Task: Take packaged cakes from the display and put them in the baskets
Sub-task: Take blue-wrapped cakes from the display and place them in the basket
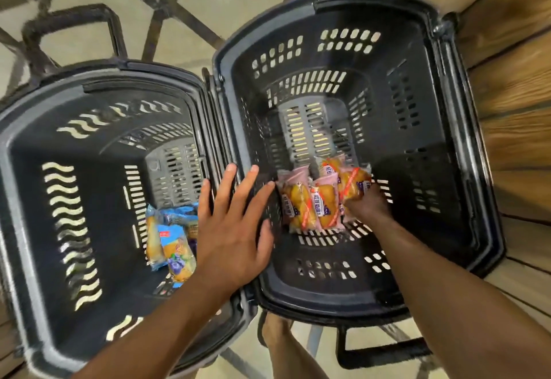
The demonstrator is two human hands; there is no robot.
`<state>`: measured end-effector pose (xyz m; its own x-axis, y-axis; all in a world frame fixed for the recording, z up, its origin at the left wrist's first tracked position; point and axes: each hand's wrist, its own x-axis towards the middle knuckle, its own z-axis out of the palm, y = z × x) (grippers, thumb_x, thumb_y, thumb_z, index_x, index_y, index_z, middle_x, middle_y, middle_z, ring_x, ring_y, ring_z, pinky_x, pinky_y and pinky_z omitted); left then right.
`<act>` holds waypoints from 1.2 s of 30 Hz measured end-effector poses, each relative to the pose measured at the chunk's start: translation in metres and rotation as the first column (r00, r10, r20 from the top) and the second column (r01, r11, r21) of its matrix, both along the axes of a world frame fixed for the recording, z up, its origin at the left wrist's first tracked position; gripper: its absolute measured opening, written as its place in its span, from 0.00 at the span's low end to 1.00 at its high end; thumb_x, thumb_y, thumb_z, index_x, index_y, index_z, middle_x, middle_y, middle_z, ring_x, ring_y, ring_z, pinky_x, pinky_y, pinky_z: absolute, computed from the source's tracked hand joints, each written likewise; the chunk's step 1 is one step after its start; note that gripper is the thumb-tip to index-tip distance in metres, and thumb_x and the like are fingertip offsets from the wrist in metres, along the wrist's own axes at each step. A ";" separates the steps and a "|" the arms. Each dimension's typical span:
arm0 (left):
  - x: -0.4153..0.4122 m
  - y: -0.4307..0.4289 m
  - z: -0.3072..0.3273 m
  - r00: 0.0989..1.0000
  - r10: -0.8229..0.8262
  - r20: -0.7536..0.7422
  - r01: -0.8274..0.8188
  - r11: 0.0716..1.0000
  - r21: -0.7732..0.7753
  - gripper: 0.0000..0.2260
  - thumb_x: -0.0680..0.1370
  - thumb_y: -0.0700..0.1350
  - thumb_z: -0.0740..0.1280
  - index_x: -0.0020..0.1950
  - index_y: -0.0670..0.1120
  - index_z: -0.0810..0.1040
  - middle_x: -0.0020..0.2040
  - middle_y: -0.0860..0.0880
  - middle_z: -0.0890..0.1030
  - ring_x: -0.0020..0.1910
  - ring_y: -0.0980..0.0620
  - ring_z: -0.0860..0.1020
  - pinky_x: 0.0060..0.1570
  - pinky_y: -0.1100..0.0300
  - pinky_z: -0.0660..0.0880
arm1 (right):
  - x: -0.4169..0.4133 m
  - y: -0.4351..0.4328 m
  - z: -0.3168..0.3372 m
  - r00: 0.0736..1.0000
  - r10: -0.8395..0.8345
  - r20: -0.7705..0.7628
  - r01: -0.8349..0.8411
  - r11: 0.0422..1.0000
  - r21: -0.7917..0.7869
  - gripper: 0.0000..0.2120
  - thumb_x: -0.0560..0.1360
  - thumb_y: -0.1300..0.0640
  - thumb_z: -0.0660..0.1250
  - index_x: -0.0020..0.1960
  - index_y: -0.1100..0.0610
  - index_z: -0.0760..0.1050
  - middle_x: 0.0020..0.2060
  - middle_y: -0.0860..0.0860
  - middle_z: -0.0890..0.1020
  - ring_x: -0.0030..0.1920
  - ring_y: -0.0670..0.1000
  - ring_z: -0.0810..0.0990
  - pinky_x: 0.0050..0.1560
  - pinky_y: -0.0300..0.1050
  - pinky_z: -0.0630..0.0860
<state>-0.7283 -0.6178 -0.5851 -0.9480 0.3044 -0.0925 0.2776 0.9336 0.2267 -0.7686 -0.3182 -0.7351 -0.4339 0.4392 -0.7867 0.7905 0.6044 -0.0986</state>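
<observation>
Cakes [316,199] in pink wrap hang low in the right basket [477,140], at three o'clock, gripped by our right hand [368,204]. Blue cakes [173,241] lie in the left basket [18,199], at nine. Our left hand [235,229] hovers spread, holding nothing. We judge both baskets barely started.

Two baskets [119,170] [432,199], two hands [232,229] [366,202], several cakes [322,202]

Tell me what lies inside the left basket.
Blue-wrapped packaged cakes lie on the floor of the left basket, near its right wall. The left hand above covers part of them, so their number cannot be told.
</observation>
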 end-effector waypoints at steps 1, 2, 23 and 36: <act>0.000 0.000 0.000 1.000 0.002 0.002 -0.002 1.000 -0.004 0.26 0.79 0.52 0.62 0.78 0.47 0.72 0.82 0.45 0.63 0.83 0.40 0.53 0.77 0.31 0.53 | 0.000 0.000 0.001 1.000 -0.011 0.010 0.011 1.000 -0.005 0.34 0.73 0.53 0.77 0.72 0.61 0.66 0.66 0.60 0.77 0.66 0.62 0.77 0.61 0.51 0.74; 0.000 0.000 0.001 1.000 0.003 0.008 -0.003 1.000 -0.011 0.26 0.80 0.52 0.62 0.78 0.47 0.72 0.82 0.45 0.62 0.83 0.40 0.53 0.77 0.32 0.52 | 0.000 -0.001 0.006 1.000 -0.010 0.017 0.010 1.000 0.000 0.34 0.72 0.52 0.78 0.71 0.60 0.66 0.65 0.59 0.78 0.65 0.61 0.78 0.59 0.50 0.74; -0.060 -0.034 0.315 0.971 -0.181 0.158 0.193 0.979 -0.068 0.29 0.83 0.57 0.51 0.84 0.51 0.58 0.85 0.48 0.53 0.84 0.44 0.49 0.80 0.41 0.45 | -0.014 -0.072 0.492 0.876 0.317 -0.364 -0.291 0.948 0.126 0.32 0.75 0.48 0.73 0.75 0.54 0.67 0.72 0.54 0.68 0.70 0.59 0.70 0.69 0.53 0.71; -0.097 0.030 0.644 0.772 -0.459 -0.440 0.516 0.856 0.012 0.28 0.80 0.58 0.56 0.79 0.49 0.67 0.81 0.44 0.65 0.80 0.40 0.63 0.76 0.34 0.61 | 0.073 -0.048 0.858 0.577 0.460 -0.675 0.010 0.822 0.569 0.32 0.73 0.48 0.70 0.75 0.55 0.68 0.73 0.56 0.68 0.71 0.60 0.69 0.71 0.56 0.70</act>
